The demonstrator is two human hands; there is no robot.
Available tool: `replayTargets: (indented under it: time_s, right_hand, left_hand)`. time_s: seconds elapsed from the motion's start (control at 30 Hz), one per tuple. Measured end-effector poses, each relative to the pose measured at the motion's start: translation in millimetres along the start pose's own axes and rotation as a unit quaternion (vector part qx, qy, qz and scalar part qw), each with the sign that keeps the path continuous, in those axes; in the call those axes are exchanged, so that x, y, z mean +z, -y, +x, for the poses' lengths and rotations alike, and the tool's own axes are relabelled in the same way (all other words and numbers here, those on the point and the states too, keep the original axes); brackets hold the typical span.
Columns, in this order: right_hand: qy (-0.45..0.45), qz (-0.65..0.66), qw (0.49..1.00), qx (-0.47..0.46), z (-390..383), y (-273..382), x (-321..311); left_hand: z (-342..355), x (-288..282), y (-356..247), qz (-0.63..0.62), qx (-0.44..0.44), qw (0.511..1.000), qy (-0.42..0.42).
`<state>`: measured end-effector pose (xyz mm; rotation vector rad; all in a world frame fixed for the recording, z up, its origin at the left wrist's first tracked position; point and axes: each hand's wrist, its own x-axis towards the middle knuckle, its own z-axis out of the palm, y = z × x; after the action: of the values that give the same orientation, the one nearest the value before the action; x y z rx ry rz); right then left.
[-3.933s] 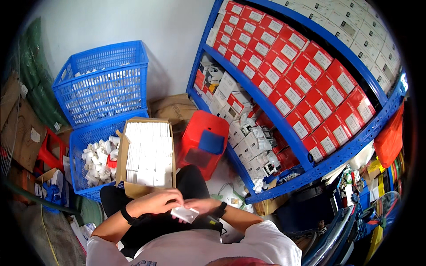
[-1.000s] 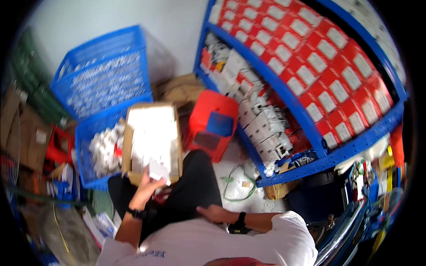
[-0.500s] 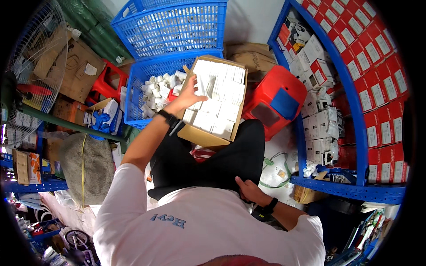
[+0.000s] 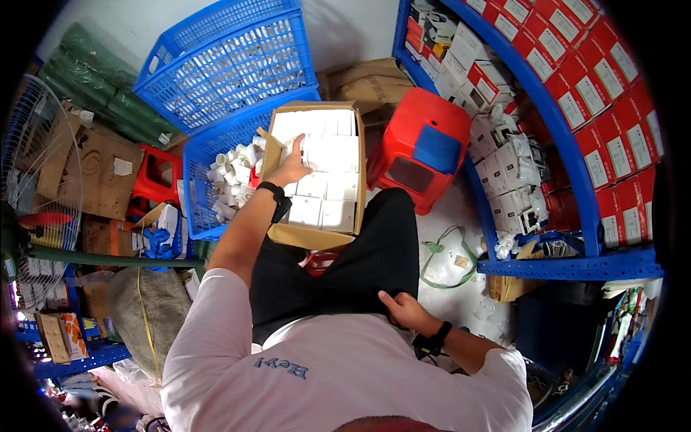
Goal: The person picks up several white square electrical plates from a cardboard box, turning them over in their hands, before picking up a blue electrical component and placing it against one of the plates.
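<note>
A cardboard box stands at my knees with its flaps up, packed with rows of flat white square pieces whose kind I cannot make out. My left hand reaches into its left side, fingers stretched out and thumb apart, lying against the white pieces. It grips none of them that I can see. On my right thigh rests my right hand, thumb extended and the other fingers partly hidden. Nothing shows in it. Left of the box, a blue plastic crate holds many white pipe fittings.
A red stool with a blue patch stands right of the box. Blue shelving with red and white cartons lines the right side. Another blue crate stands behind. A red stool, a grey sack and a fan guard are left.
The view has swung, so the box sits further left in it. White pieces that leaned apart by my left hand now lie in even rows. My right hand stays on the thigh.
</note>
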<state>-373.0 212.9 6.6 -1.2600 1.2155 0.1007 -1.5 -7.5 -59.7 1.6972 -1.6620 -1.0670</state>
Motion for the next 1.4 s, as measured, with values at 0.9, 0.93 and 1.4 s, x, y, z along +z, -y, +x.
replayTargets:
  time_s: [0.9, 0.93, 1.4]
  right_hand:
    - [-0.002, 0.034, 0.994, 0.103, 17.3, 62.3, -12.3]
    - [0.008, 0.025, 0.995, 0.098, 18.8, 63.7, -13.1]
    - [0.002, -0.041, 0.998, 0.052, 17.8, 34.9, -11.0]
  left_hand:
    - [-7.4, 5.2, 20.6, -0.122, -0.009, 0.992, -0.041]
    - [-4.3, 7.5, 28.5, -0.144, 0.024, 0.987, -0.06]
    - [1.0, 16.2, 28.7, -0.128, -0.02, 0.988, -0.078]
